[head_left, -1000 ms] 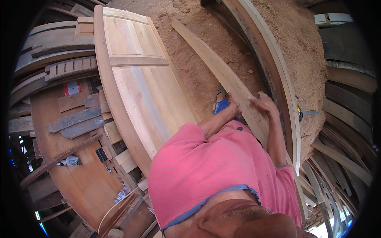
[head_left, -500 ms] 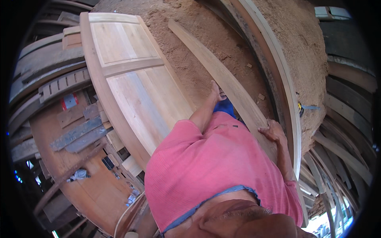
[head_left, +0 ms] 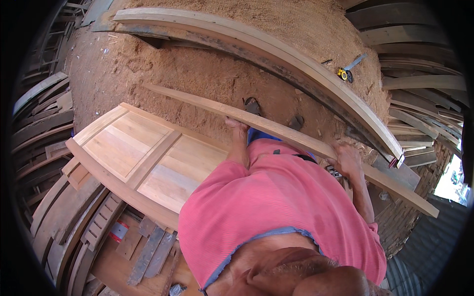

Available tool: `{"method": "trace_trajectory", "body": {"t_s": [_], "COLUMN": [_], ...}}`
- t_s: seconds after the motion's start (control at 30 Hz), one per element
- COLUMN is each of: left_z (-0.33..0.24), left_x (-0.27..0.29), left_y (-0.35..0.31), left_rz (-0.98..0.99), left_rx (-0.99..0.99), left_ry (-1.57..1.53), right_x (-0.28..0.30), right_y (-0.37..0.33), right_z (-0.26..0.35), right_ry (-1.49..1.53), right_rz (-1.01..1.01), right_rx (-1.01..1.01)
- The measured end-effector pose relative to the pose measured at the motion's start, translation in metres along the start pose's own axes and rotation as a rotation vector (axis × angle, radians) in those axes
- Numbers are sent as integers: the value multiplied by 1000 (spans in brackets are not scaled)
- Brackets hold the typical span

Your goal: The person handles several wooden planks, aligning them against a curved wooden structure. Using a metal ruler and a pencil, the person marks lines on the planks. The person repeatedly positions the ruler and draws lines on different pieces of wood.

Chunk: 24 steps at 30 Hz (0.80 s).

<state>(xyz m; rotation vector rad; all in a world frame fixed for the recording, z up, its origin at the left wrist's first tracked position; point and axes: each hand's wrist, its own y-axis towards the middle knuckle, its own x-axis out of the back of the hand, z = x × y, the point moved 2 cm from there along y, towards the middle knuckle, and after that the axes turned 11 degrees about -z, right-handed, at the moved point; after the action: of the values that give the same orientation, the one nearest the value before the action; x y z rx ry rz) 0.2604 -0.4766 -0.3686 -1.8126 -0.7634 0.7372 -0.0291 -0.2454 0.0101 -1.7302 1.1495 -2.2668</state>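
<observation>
Wearing a pink shirt [head_left: 276, 197] with a blue-edged collar, the person holds a long board [head_left: 281, 132] slantwise in front of the waist, both arms reaching forward. The left hand [head_left: 236, 124] is closed on the board's near edge left of its middle, the fingers partly hidden under the wood. The right hand [head_left: 347, 159] is curled over the board farther toward its right end, fingers bent and thumb side inward – it has hold of nothing else. To the left lies a pale panelled door [head_left: 163, 148], its near right corner hidden by the shirt and a crosspiece dividing its panels. Just beside the door's near edge, grey slats [head_left: 148, 254] and a red-and-white piece [head_left: 118, 231] rest on a brown sheet [head_left: 111, 261]. Blue trousers [head_left: 264, 134] show under the board, and past its far edge two dark sandals [head_left: 252, 106] stand on the dusty ground [head_left: 113, 74]. The board's left tip reaches out beyond the door's far edge. Farther off runs a long timber [head_left: 247, 34], dark along its near side; past its far edge, toward its right end, a yellow-and-black tool [head_left: 343, 75] lies on sawdust – a blue-grey strip [head_left: 354, 62] beside it. Stacked planks [head_left: 419, 81] fill the far right
</observation>
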Motion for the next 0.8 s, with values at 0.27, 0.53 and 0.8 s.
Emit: {"method": "trace_trajectory", "body": {"t_s": [0.27,0.53,0.8], "left_z": [-86,-218,-323], "left_x": [-26,-123,-222], "left_y": [3,-153,-347], "left_rz": [712,810,1026], "left_rx": [3,-445,-782], "left_ry": [-179,-53,18], "right_x": [-89,-129,-37], "right_y": [37,109,167], "right_z": [-11,47,143], "right_ry": [115,226,390], "right_rz": [-78,-198,-154], "right_rx": [-54,112,305]}}
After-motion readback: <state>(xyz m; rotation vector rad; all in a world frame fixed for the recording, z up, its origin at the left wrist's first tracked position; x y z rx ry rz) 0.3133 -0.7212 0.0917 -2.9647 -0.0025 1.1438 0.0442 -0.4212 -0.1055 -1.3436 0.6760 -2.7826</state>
